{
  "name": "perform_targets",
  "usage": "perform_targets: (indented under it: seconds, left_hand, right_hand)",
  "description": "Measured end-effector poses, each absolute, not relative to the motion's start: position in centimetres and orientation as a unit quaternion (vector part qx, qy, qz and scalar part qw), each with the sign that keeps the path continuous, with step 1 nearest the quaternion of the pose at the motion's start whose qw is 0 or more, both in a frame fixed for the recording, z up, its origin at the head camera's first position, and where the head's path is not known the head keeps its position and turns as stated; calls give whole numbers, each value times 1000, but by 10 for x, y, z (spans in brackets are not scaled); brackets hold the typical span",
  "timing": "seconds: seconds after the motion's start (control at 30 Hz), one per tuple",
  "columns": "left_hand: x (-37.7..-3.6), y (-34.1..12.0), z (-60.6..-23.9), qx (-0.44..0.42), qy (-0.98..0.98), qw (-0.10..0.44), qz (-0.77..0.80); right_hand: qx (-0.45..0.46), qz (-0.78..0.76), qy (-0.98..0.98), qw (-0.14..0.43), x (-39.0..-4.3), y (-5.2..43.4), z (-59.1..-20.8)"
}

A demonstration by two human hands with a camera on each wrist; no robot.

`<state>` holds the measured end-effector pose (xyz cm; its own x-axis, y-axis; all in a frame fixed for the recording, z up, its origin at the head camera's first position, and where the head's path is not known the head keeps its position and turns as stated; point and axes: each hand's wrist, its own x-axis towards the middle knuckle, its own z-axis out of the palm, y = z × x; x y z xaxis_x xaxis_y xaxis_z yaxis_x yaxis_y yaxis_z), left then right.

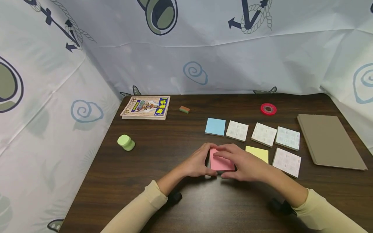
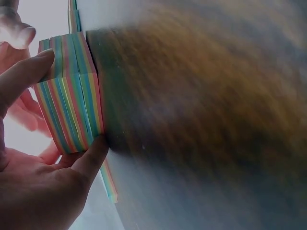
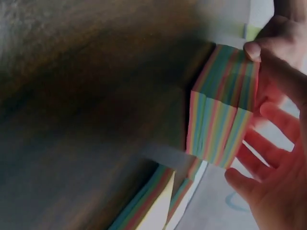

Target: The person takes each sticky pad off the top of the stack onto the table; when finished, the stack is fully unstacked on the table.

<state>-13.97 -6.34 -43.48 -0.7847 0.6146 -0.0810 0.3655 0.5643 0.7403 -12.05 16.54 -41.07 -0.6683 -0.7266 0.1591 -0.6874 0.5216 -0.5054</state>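
Near the desk's front edge, both hands — left hand, right hand — pinch the multicoloured sticky-note block, whose layers could shear apart under uneven squeezing.

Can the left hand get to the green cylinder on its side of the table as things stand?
Probably yes. Bare table lies between the left hand and the green cylinder, but that hand now holds the pink-topped note pad with the right hand.

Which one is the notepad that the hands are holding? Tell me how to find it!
Look at the dark wooden table, near its front middle. Both hands, left hand and right hand, grip a thick pad there. Unlike the flat squares nearby, it has a pink top and rainbow-striped sides.
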Motion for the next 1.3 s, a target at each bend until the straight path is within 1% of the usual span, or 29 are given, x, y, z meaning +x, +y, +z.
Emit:
perform_targets:
  seconds: [0.33, 0.7, 0.87, 1.0, 1.17, 1.3]
  left_hand:
    - [-140, -63, -434, 279, 873, 169, 362]
    - [-139, -62, -436, 287, 875, 165, 353]
    - [-140, -62, -437, 294, 876, 160, 346]
    - [-140, -62, -437, 294, 878, 160, 342]
    - [-138, -61, -437, 292, 881, 158, 339]
    - [-138, -60, -437, 291, 882, 157, 335]
  right_hand:
    - [-412, -248, 877, 0, -125, 161, -422]
    - [-407, -240, 881, 0, -124, 160, -421]
    - [-382, -230, 895, 5, -121, 165, -415]
    - [-350, -224, 910, 9, -113, 178, -407]
    - [-317, -221, 922, 9, -97, 211, -402]
    - [-309, -212, 927, -20, -76, 242, -406]
